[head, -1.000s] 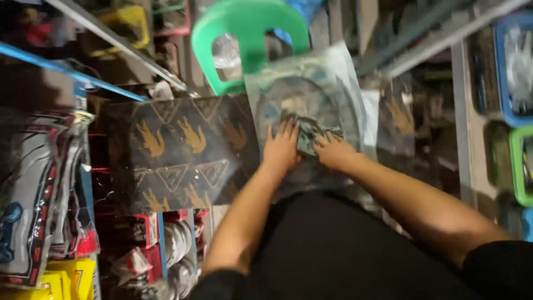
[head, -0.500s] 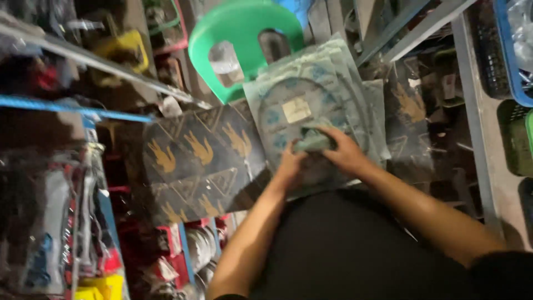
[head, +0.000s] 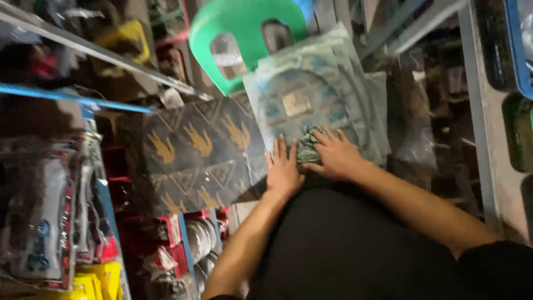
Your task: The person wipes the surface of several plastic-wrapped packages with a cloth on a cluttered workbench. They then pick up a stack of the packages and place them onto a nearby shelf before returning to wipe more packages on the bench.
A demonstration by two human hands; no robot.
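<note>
A stack of flat clear plastic packets with blue round printed parts lies on my lap, leaning against a green plastic stool. My right hand is closed around a crumpled greenish cloth and presses it onto the top packet's lower edge. My left hand rests flat, fingers together, on the packet's lower left corner, right beside the cloth. A dark box with gold bird shapes lies to the left of the packets.
Metal shelf rails run across the upper left. Hanging blister packs fill the left side, with red and yellow packages below. A grey upright post and blue and green bins stand on the right.
The cloth has slid from the packet's middle down to its lower edge under my right hand. My left hand has shifted down to the lower left corner. The view has tilted slightly.
</note>
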